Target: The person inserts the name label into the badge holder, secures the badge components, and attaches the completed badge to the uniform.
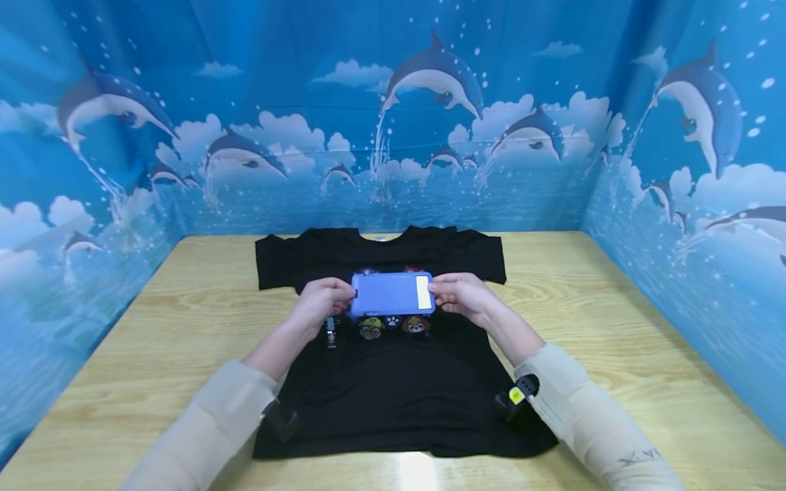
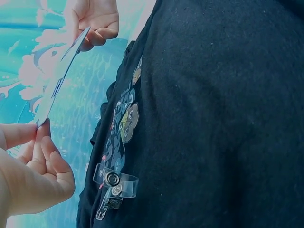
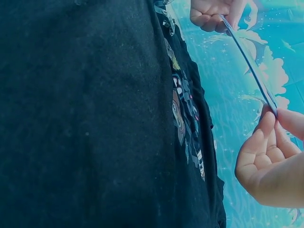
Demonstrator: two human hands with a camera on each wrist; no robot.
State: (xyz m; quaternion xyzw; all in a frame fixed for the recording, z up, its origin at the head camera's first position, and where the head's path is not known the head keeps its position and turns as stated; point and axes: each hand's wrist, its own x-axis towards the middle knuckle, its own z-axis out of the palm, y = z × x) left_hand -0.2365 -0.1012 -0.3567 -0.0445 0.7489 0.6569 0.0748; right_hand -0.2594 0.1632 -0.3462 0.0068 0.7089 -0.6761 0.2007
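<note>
A thin, flat blue badge holder (image 1: 388, 294) with a white patch at its right end is held level above a black T-shirt (image 1: 393, 395). My left hand (image 1: 320, 302) pinches its left short edge between thumb and fingers. At the opposite short edge, my right hand (image 1: 464, 296) pinches it the same way. Both wrist views show the holder (image 2: 61, 85) nearly edge-on, raised off the cloth. Below my left hand, a metal badge clip (image 1: 331, 334) with a clear snap strap (image 2: 127, 186) lies on the shirt. The holder covers part of the shirt's cartoon print (image 1: 415, 325).
The shirt lies spread on a wood-grain table (image 1: 614, 327), neck toward the back. A blue dolphin-patterned curtain (image 1: 295, 82) encloses the back and both sides. Each forearm wears a dark strapped device, such as the right one (image 1: 527, 387).
</note>
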